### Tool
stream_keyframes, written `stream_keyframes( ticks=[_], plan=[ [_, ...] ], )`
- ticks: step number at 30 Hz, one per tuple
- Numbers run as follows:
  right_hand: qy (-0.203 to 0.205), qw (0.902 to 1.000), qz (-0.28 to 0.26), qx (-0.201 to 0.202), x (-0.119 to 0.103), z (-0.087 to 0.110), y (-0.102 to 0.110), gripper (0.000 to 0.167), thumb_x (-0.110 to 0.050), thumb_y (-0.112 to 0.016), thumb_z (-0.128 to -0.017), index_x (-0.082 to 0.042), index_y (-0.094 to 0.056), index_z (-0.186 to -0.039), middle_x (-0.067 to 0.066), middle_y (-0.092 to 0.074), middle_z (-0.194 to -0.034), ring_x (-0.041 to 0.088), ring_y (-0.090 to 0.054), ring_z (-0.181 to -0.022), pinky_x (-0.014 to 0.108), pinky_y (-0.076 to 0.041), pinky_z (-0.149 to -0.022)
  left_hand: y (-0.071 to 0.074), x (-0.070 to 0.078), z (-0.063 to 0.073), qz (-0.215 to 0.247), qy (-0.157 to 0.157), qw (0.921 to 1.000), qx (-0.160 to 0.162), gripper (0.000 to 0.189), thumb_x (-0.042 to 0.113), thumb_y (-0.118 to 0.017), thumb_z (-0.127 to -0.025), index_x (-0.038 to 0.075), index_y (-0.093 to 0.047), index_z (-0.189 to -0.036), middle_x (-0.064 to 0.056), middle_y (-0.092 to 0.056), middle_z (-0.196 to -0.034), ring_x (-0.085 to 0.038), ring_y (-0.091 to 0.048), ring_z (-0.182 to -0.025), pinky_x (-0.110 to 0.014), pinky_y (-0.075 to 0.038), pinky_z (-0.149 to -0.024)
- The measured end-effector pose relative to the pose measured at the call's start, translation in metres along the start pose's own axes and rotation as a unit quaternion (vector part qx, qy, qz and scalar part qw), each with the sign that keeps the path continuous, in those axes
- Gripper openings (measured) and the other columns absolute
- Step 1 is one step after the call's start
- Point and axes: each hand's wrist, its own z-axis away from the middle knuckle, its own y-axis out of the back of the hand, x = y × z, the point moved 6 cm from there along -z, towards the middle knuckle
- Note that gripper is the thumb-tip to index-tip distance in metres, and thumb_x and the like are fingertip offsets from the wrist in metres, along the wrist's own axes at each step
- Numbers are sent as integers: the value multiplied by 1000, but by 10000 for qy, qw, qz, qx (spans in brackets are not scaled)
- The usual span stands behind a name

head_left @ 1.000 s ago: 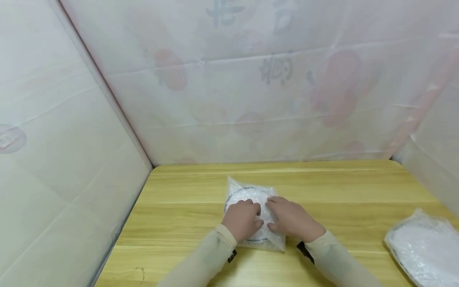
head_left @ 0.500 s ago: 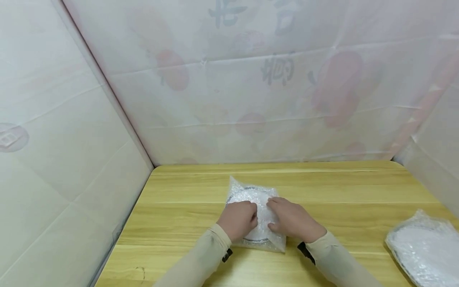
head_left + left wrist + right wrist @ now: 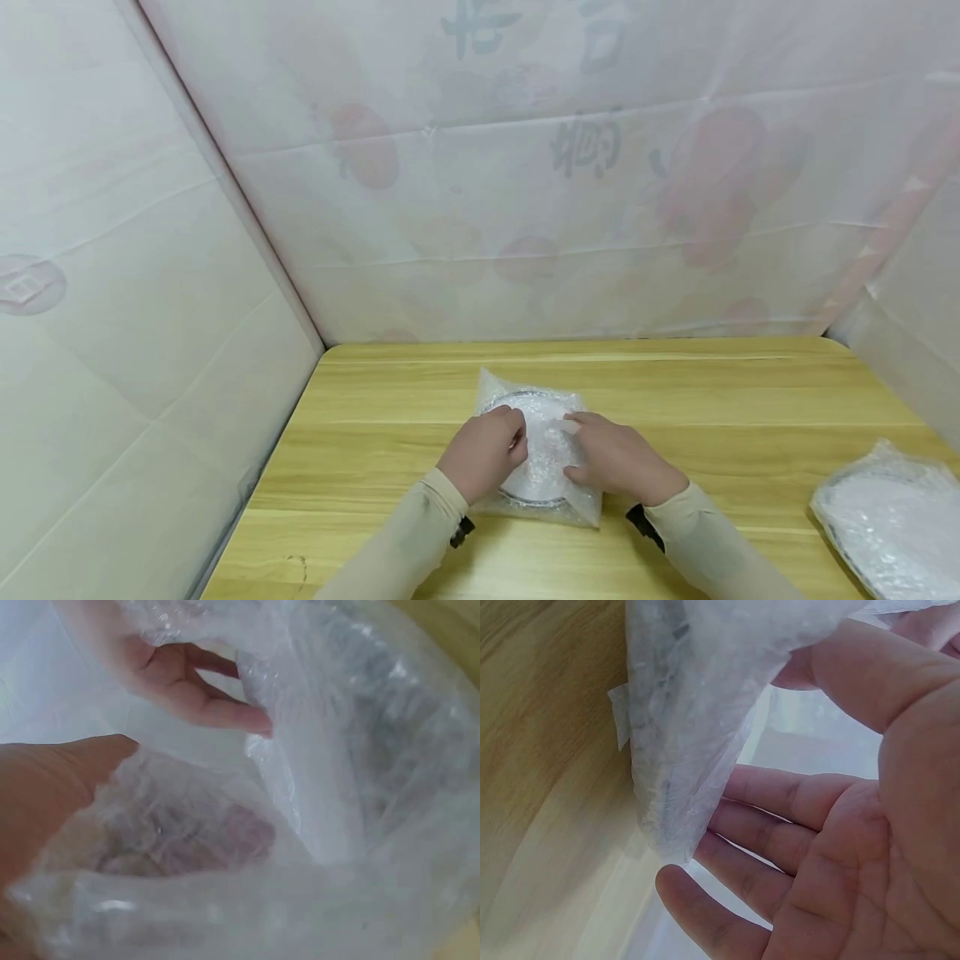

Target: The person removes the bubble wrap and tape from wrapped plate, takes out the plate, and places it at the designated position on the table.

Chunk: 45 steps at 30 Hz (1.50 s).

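Note:
A round white plate with a dark patterned rim (image 3: 532, 502), wrapped in bubble wrap (image 3: 551, 515), lies flat on the wooden table. My left hand (image 3: 480, 454) is over its left side, fingers curled around a fold of the wrap. In the left wrist view this wrap (image 3: 187, 825) covers the left fingertips. My right hand (image 3: 618, 458) rests on the right side of the package, thumb and fingers apart. The right wrist view shows its fingers (image 3: 757, 825) nearly straight, their tips against the edge of the bubble wrap (image 3: 697, 712).
A second bubble-wrapped round package (image 3: 892, 525) lies at the table's right side. Printed fabric walls (image 3: 480, 208) enclose the wooden table (image 3: 375, 467) at the back and on both sides. A small dark curved mark (image 3: 303, 568) shows near the front left.
My left hand has drawn leftward across the package, its fingers curling tighter, and more of the plate's middle shows. The right hand has stayed almost in place.

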Motion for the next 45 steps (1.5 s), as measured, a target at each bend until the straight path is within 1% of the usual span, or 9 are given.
stream_keyframes(
  ticks=[2, 4, 9, 17, 22, 29, 36, 40, 45],
  plan=[
    [-13, 10000, 45, -26, 1, -1, -1, 46, -32, -83, -85, 1, -72, -116, 21, -60, -142, 39, -54, -134, 52, -56, -95, 5, 0, 0, 72, -14, 9999, 87, 20, 11, -65, -96, 16, -58, -77, 8, -47, -70, -3, -41, -57, -16, -37, -52],
    [23, 10000, 70, -39, 0, -1, -2, 62, -31, -83, -86, 2, -64, -134, 21, -60, -140, 39, -55, -132, 54, -53, -100, 9, 0, -1, 136, -13, 9998, 157, 20, 10, -64, -95, 15, -57, -77, 8, -46, -70, -3, -41, -57, -16, -37, -52],
    [63, 9999, 47, -65, -1, -1, -1, 63, -30, -82, -87, 5, -61, -135, 22, -59, -141, 39, -55, -133, 54, -51, -103, 17, -4, 0, 280, 26, 9987, 420, 20, 9, -64, -96, 15, -57, -78, 7, -48, -72, -4, -43, -58, -16, -39, -52],
    [73, 9999, 50, -52, -3, 0, 3, 63, -30, -82, -87, 5, -62, -135, 22, -59, -143, 40, -54, -135, 55, -50, -104, 26, -15, 2, 676, 222, 9933, 907, 14, 8, -64, -95, 14, -60, -82, 5, -57, -79, -4, -52, -63, -17, -47, -58],
    [80, 9999, 25, -84, -5, 0, 3, 63, -30, -82, -87, 4, -62, -136, 21, -58, -143, 40, -54, -135, 55, -51, -103, 31, -21, 4, 674, 208, 9907, 1162, 13, 7, -63, -94, 14, -60, -83, 5, -59, -81, -5, -56, -65, -18, -48, -59],
    [108, 9998, -31, -142, -5, 1, 4, 61, -29, -80, -88, 4, -61, -137, 22, -56, -146, 41, -52, -136, 57, -49, -105, 40, -30, 11, 615, 325, 9876, 1405, 13, 8, -62, -95, 16, -61, -85, 7, -62, -84, -11, -69, -76, -21, -53, -62],
    [152, 9998, -36, -88, -1, 1, 2, 58, -28, -79, -88, 3, -63, -135, 22, -56, -146, 42, -51, -137, 57, -48, -105, 51, -43, 16, 416, 481, 9840, 1663, 10, 10, -66, -95, 16, -64, -87, 7, -65, -86, -3, -58, -63, -18, -47, -56],
    [160, 9998, -45, -76, 1, 2, 1, 57, -28, -79, -88, 1, -64, -134, 22, -57, -146, 41, -51, -137, 57, -49, -105, 56, -50, 18, 266, 538, 9813, 1827, 10, 10, -66, -94, 16, -65, -87, 5, -67, -87, -3, -56, -62, -18, -46, -55],
    [190, 9998, -32, -48, 3, 3, 1, 56, -28, -79, -88, 1, -64, -134, 22, -57, -145, 42, -52, -136, 57, -48, -106, 60, -59, 21, 216, 700, 9800, 1848, 8, 11, -66, -94, 15, -67, -88, 3, -68, -84, -2, -44, -54, -20, -42, -51]
  ],
)
